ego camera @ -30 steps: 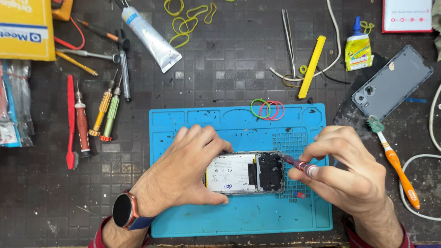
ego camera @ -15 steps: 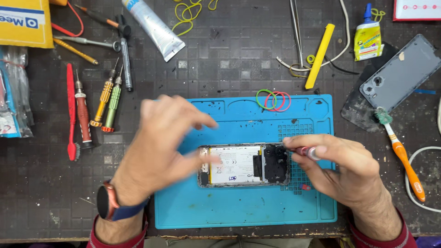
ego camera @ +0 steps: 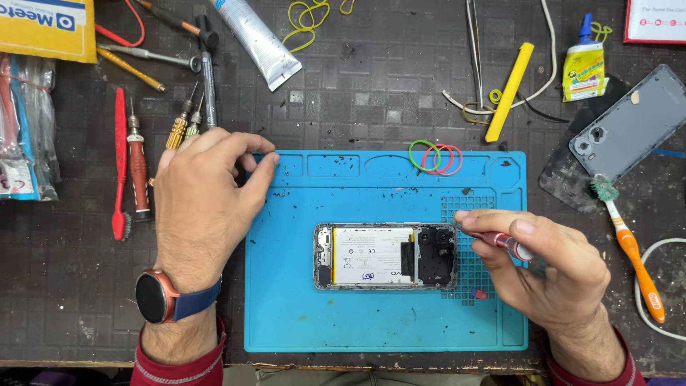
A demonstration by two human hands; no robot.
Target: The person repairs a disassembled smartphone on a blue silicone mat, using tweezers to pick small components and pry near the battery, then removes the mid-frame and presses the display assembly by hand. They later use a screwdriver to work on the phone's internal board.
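Dark, gridded worktop (ego camera: 371,93), scuffed and dusty, and square in the middle lies a blue mat (ego camera: 300,314) speckled with black crumbs. On the mat sits the opened phone (ego camera: 386,256), lying flat, battery showing, well inside the mat's borders.

The right hand (ego camera: 550,271) is pinched around a red screwdriver (ego camera: 504,243), its tip just at the phone's right end, over the mat's small grid of pockets. The left hand (ego camera: 204,196) hangs loose, fingers curled and grasping nothing, fingertips at the mat's top left corner, well apart from the phone.

Along the mat's top edge, rubber bands (ego camera: 436,157) lie in a tray. Left of the mat: a row of small drivers (ego camera: 136,171) and a red brush (ego camera: 120,164), close by the left hand. Up top, a grey tube (ego camera: 257,39). Right side is busier: a yellow pry bar (ego camera: 509,91), a glue bottle (ego camera: 584,64), a grey back cover (ego camera: 632,121) and an orange toothbrush (ego camera: 632,250) hugging the mat's right edge. Open room lies on the mat's lower half and on the worktop at lower left.
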